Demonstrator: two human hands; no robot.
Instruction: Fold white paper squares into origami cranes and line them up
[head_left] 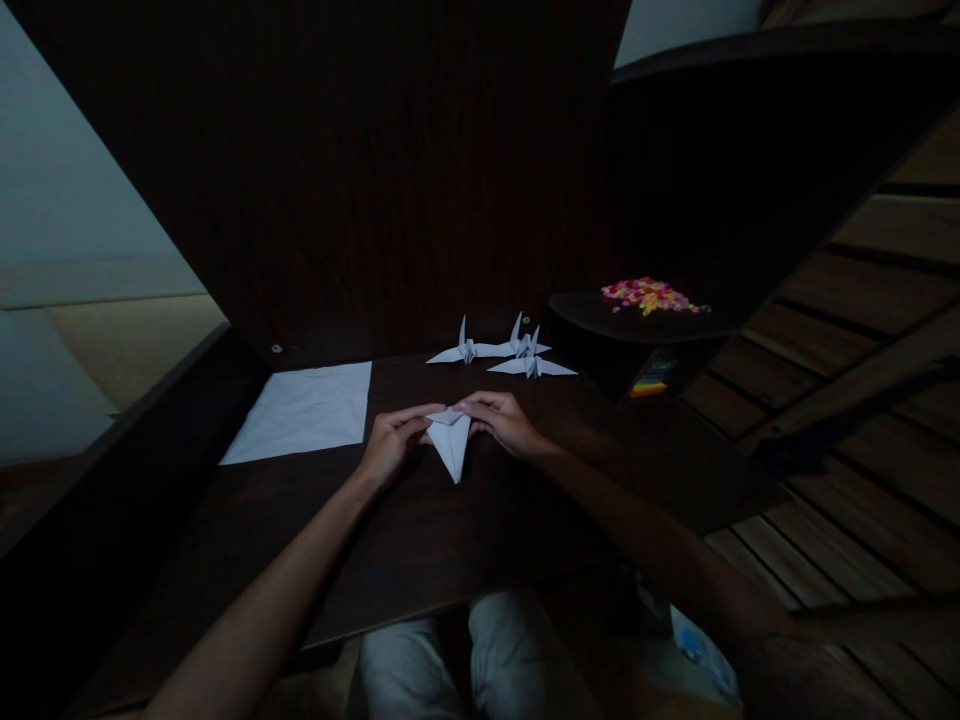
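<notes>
A white folded paper (451, 448), kite-shaped with its narrow tip towards me, is between my two hands just above or on the dark desk (420, 540). My left hand (394, 437) pinches its upper left corner. On the upper right corner, the fingers of my right hand (504, 420) are closed, the thumb near the top fold. A small flap is folded down across the top, and a crease runs along the middle. Beyond my hands stand several white paper cranes, among them a left crane (457, 350) and a front crane (534, 367).
At the left lies a flat sheet of white paper (304, 410). A small corner shelf (592, 318) on the right bears a heap of pink, red and yellow bits (646, 295). Dark panels rise behind and at the left; the desk's front edge is above my knees.
</notes>
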